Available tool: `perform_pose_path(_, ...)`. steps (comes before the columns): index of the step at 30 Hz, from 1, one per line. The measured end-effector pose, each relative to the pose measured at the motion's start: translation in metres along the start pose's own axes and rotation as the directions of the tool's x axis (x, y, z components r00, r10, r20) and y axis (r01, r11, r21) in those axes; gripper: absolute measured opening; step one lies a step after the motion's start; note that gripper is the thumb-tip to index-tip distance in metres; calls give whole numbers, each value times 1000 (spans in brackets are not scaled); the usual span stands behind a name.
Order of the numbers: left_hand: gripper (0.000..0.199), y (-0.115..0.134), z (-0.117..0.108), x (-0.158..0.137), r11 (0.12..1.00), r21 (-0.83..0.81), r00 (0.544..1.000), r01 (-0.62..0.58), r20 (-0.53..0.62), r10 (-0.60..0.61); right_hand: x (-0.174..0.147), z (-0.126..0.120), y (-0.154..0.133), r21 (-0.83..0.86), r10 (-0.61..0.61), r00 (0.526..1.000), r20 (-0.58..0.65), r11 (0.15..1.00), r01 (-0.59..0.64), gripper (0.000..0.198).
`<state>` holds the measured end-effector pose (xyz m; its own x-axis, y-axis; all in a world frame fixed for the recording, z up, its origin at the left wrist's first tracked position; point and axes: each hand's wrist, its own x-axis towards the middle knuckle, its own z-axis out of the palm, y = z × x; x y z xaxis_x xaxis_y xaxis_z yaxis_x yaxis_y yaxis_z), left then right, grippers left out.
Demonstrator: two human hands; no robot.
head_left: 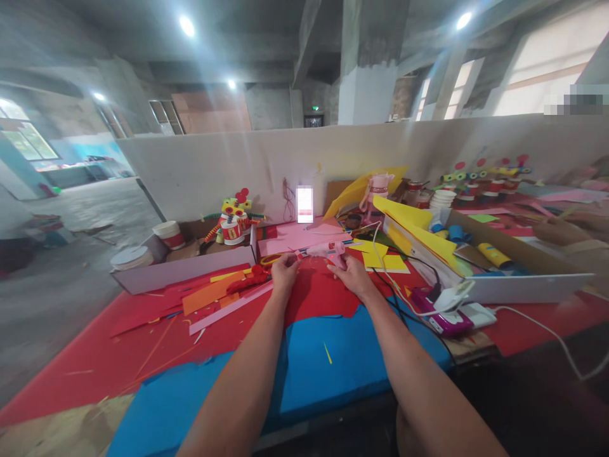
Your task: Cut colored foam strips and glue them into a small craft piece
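My right hand is closed round the handle of a pink hot glue gun, held over the red paper in the middle of the table. The gun's nozzle end points left. My left hand is beside that end, with its fingers pinched together. Whatever it holds is too small to make out. Left of my left hand lie red crumpled bits, orange paper pieces and a long pink strip. Blue paper is spread below my forearms.
A box at left holds paper cups and a paper-cup figure. At right, another box contains coloured rolls. A purple power strip with plugs and cables lies before it. At far right, another person's hand is blurred.
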<state>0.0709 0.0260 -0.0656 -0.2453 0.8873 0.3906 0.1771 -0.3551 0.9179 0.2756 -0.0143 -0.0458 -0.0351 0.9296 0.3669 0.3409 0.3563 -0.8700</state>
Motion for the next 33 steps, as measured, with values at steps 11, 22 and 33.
perform_pose_path(11,14,-12,0,4,999,32,1000,-18,-10,19,2,3,4,-238,-123,992,-20,964,115,36)
perform_pose_path(22,15,-10,0,4,999,43,1000,17,-4,-16,2,5,8,-371,-165,986,-2,916,153,41)
perform_pose_path(33,14,-9,1,4,996,88,1000,-12,3,12,3,6,14,-397,-166,986,0,905,152,43)
